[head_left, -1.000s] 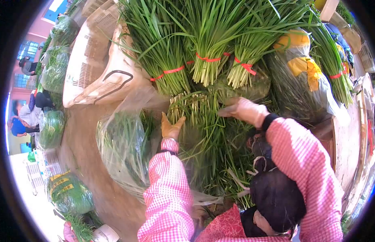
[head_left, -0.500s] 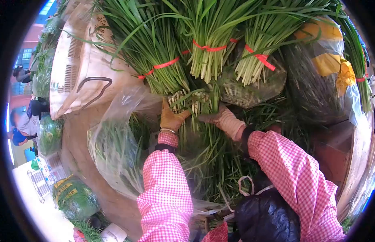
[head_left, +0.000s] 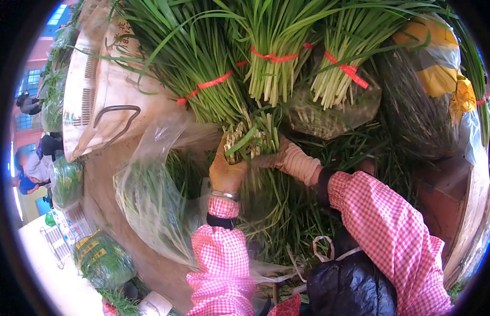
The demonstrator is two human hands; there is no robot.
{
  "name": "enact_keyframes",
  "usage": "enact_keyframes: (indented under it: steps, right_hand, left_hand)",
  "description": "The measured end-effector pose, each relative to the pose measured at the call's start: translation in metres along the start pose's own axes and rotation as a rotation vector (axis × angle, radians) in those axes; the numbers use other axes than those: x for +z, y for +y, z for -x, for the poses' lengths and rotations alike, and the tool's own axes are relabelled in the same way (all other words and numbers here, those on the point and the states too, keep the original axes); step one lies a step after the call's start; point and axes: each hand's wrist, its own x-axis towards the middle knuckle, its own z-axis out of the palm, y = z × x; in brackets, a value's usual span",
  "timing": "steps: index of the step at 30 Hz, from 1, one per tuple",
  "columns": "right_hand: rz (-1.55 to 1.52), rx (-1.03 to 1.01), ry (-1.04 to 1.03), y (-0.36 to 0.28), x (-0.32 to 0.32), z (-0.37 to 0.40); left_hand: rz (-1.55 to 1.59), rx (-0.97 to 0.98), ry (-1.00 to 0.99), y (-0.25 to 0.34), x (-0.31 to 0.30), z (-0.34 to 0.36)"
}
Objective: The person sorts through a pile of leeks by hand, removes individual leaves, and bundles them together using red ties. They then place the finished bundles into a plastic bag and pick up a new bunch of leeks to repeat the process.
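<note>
A loose bunch of garlic chives [head_left: 252,138] is between my two hands, its pale stem ends pointing up. My left hand [head_left: 228,169], with a metal bracelet at the wrist, is closed round its left side. My right hand [head_left: 288,158], in a dirty knit glove, grips the right side with its fingers partly hidden. The leaves of the bunch hang down below my hands over a heap of loose greens [head_left: 287,221]. Just beyond are three chive bunches tied with red bands: a left one [head_left: 205,100], a middle one [head_left: 270,79] and a right one [head_left: 334,84].
A white plastic basket [head_left: 105,105] with a metal handle stands at the left. Clear plastic film [head_left: 150,205] lies by my left forearm. Wrapped greens [head_left: 413,100] with yellow tape are at the right. A black plastic bag [head_left: 353,284] sits near my body. People are in the left background.
The held chives have tilted so that more cut stem ends show. My left hand has moved slightly down and turned; my right hand has closed further round the bunch. The view has shifted slightly.
</note>
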Motion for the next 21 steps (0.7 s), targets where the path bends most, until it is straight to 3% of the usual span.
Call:
enact_keyframes:
  steps: [4,7,9,10,12,14,17,18,20,21]
  right_hand:
    - [-0.057,0.004,-0.047,-0.019,0.0,0.003]
    - [-0.01,0.031,-0.063,-0.026,-0.001,0.006]
    - [-0.138,0.003,-0.077,-0.017,-0.001,0.008]
    - [-0.206,-0.01,-0.085,-0.012,0.0,0.008]
    - [0.016,-0.256,-0.021,-0.005,-0.004,-0.001]
    - [-0.341,0.007,-0.074,0.006,-0.007,-0.003]
    - [-0.303,-0.058,-0.085,0.0,-0.013,0.002]
    - [-0.273,-0.042,-0.071,-0.006,-0.015,0.004]
    - [-0.226,-0.004,-0.057,-0.014,-0.01,0.008]
    - [-0.349,-0.018,-0.076,-0.01,-0.006,0.007]
  left_hand:
    - [-0.002,0.102,-0.045,0.044,0.006,0.022]
    - [0.088,0.066,-0.002,0.031,0.0,0.014]
    - [0.017,-0.046,0.036,0.035,-0.015,0.007]
    - [0.213,-0.037,0.014,0.028,-0.021,0.001]
    - [0.13,-0.02,0.06,0.016,-0.021,-0.005]
    - [0.207,0.096,0.047,-0.008,-0.016,-0.007]
    - [-1.07,0.327,0.431,0.045,-0.003,0.016]
    - [-0.972,0.426,0.446,0.057,-0.001,0.025]
    - [-0.484,0.242,0.195,0.07,0.013,0.044]
    - [-0.242,0.149,0.077,0.072,0.018,0.05]
